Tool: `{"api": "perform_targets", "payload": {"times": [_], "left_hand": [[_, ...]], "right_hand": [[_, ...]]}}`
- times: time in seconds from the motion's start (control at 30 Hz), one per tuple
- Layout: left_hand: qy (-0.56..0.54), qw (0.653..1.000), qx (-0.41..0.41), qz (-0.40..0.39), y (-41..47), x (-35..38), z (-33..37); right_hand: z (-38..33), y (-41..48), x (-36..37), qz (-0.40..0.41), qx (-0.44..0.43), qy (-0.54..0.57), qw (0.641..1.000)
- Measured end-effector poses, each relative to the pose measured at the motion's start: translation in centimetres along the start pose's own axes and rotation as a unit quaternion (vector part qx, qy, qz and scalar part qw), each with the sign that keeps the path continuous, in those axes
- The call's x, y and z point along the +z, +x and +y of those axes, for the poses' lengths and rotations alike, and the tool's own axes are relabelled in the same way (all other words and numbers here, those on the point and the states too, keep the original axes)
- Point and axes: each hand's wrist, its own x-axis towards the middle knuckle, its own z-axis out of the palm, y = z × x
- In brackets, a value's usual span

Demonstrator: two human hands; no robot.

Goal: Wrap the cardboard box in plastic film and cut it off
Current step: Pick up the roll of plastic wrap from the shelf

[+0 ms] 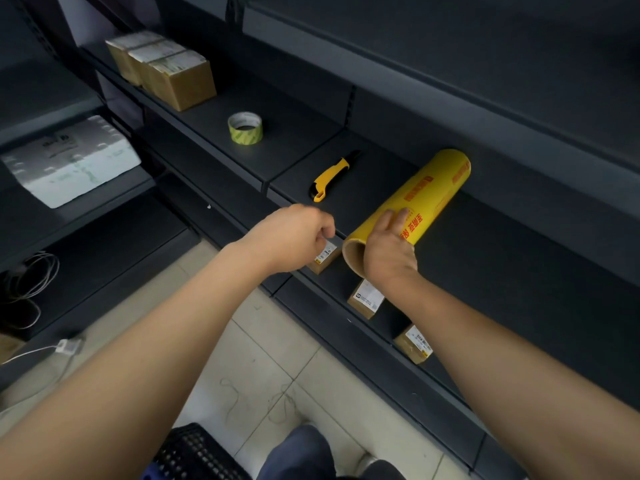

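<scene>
Your hands are apart. Your right hand (388, 254) lies on the near end of the yellow plastic film roll (429, 192), fingers stretched flat along its top. Your left hand (294, 237) hangs with curled fingers just above a small cardboard box (325, 259); I cannot tell whether it grips anything. That labelled box peeks out from under the front edge of the dark shelf (485, 237), just beside the roll's open core. The roll lies slantwise on the shelf, its near end at the edge. Two more labelled boxes (367, 301) sit further right below the same edge. Beyond your left hand a yellow utility knife (334, 176) lies on the shelf, then a tape roll (245, 128), and a row of brown cartons (180, 81) at the far left.
</scene>
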Motion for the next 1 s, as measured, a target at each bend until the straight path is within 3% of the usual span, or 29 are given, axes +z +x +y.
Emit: {"api": "perform_targets", "payload": {"times": [0.3, 0.57, 0.7, 1.0], "left_hand": [[0.0, 1.0, 0.001, 0.02, -3.1, 0.6, 3.0], [-0.018, 0.997, -0.047, 0.064, -9.5, 1.6, 7.7], [-0.043, 0.989, -0.098, 0.098, -13.1, 2.7, 10.7], [-0.062, 0.967, -0.174, 0.173, -19.5, 5.7, 15.7]], "right_hand": [[2.6, -4.5, -1.9, 0.067, -0.019, 0.038, 0.997], [6.2, -10.7, -3.5, 0.045, -0.089, 0.09, 0.991], [8.9, -14.5, -5.2, 0.068, -0.143, 0.134, 0.978], [12.6, -20.8, -8.2, 0.021, -0.233, 0.218, 0.948]]}}
